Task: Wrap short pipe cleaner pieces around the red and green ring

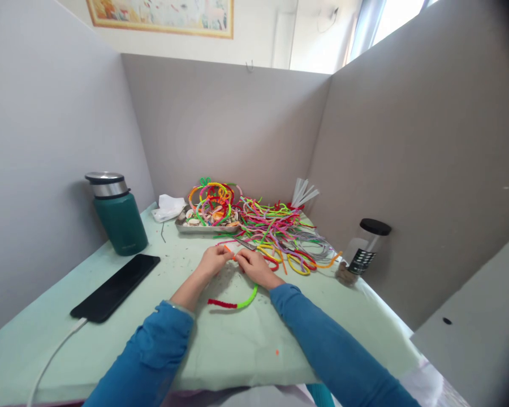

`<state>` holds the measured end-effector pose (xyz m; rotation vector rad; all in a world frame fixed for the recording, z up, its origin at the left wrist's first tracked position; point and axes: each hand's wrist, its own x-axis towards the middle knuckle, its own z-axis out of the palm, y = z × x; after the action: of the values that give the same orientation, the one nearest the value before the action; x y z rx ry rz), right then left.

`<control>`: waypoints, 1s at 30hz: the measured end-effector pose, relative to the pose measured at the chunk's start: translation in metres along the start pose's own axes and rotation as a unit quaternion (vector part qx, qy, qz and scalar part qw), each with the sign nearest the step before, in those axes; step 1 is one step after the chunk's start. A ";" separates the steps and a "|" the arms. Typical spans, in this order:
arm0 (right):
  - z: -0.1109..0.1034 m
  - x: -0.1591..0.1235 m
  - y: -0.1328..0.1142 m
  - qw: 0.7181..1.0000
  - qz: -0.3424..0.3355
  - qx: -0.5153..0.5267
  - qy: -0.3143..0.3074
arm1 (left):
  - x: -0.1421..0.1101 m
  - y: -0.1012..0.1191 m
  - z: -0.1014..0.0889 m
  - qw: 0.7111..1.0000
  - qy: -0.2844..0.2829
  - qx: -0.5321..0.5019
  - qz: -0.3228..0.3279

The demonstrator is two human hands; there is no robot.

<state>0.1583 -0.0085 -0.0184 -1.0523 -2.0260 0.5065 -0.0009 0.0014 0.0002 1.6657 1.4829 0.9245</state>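
Observation:
Both hands meet over the middle of the table, fingers pinched. My left hand (214, 260) grips a short orange pipe cleaner (228, 249), whose tip sticks up past the fingers. Close beside it, my right hand (254, 265) is closed on the same orange piece. A curved pipe cleaner, red at one end and bright green at the other (245, 303), runs out from below my right wrist; whether it joins the orange piece is hidden. Just beyond the hands lie scissors (245, 243) and looped yellow and red pipe cleaners (299, 264).
A metal tray (186, 229) holds colourful looped shapes and small pieces. Right of it spreads a heap of loose pipe cleaners (275, 220). At left stand a green bottle (121, 223) and a cabled phone (116, 287); at right, a black-lidded jar (362, 251). Grey partitions (224, 124) enclose the table.

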 end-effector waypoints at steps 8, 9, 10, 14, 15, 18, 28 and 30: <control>0.001 0.002 0.000 1.000 0.018 -0.016 0.006 | -0.002 -0.001 -0.001 0.980 0.066 0.159 0.102; 0.001 0.002 0.000 1.000 0.020 -0.017 0.008 | -0.003 0.000 0.000 0.976 0.075 0.173 0.109; 0.001 0.002 0.000 1.000 0.021 -0.017 0.010 | -0.003 0.000 0.000 0.973 0.081 0.182 0.114; 0.001 0.003 0.000 0.999 0.026 -0.014 0.014 | -0.006 0.003 0.001 0.967 0.089 0.199 0.129; 0.001 0.003 0.000 0.999 0.027 -0.014 0.014 | -0.007 0.004 0.001 0.966 0.091 0.201 0.136; 0.001 0.003 0.001 0.999 0.030 -0.012 0.020 | -0.008 0.005 0.000 0.963 0.096 0.196 0.156; 0.002 0.004 0.004 0.999 0.024 -0.001 0.034 | -0.007 0.002 0.000 0.962 0.101 0.174 0.187; 0.002 0.004 0.003 0.999 0.022 0.000 0.034 | -0.006 0.001 0.000 0.959 0.101 0.176 0.197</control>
<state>0.1569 -0.0037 -0.0199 -1.1010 -1.9476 0.4878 -0.0003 -0.0048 0.0008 2.2409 1.5453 1.1176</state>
